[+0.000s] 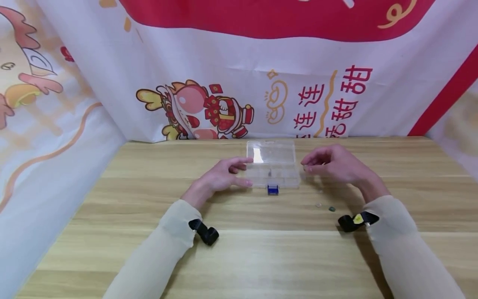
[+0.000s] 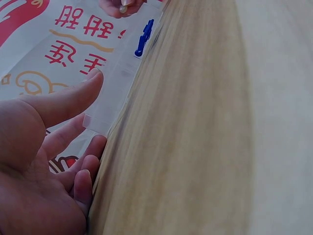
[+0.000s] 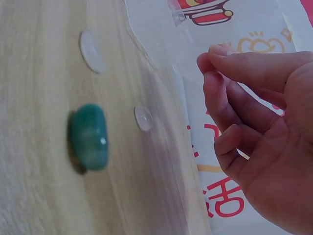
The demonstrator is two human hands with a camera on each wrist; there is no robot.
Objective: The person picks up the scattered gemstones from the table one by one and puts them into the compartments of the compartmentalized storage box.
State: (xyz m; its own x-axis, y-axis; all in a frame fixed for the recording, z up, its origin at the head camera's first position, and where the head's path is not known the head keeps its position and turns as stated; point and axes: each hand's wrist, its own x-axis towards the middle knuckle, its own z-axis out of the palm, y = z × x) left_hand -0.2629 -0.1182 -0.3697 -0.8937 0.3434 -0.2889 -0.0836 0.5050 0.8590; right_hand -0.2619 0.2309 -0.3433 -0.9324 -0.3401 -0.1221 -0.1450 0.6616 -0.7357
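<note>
A clear plastic compartment box [image 1: 285,153] lies with its lid folded back and a blue latch [image 1: 273,189] at its front. My left hand [image 1: 225,174] is at the box's left side, thumb and fingers extended; in the left wrist view the thumb [image 2: 73,100] stands over the front edge. To the right of the box, my right hand [image 1: 334,164] pinches a small pale stone [image 2: 123,9] between thumb and fingertips. That stone is hardly visible in the right wrist view. A small greyish piece [image 1: 270,172] sits inside one compartment.
On the wood table [image 1: 261,257], right of the box, lie a green stone [image 3: 89,137] and two clear, flat-looking stones, one nearer the box [image 3: 143,118] and one farther off [image 3: 92,52]. A printed cloth [image 1: 231,62] hangs behind the table.
</note>
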